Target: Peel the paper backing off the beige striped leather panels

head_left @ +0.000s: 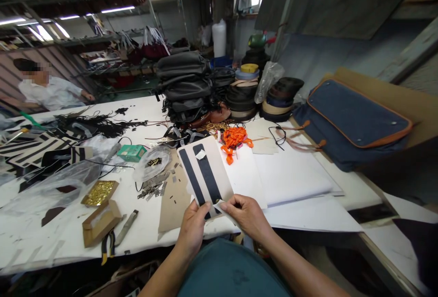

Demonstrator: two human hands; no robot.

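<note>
A beige panel with two dark stripes [204,171] is tilted up over the front edge of the table. My left hand [192,226] grips its lower left corner, the thumb on the front face. My right hand [247,215] pinches a small whitish piece [226,209] at the panel's lower edge, close to my left thumb. A small white scrap [200,154] lies on the upper part of the right stripe. What the fingers behind the panel touch is hidden.
White table [143,237] carries a box of gold pieces [100,193], an open cardboard box [101,224], pliers [108,246], a green box [131,153], orange straps [235,138], stacked black bags [185,85], webbing rolls [242,96] and a blue bag [356,114]. A person [51,88] sits far left.
</note>
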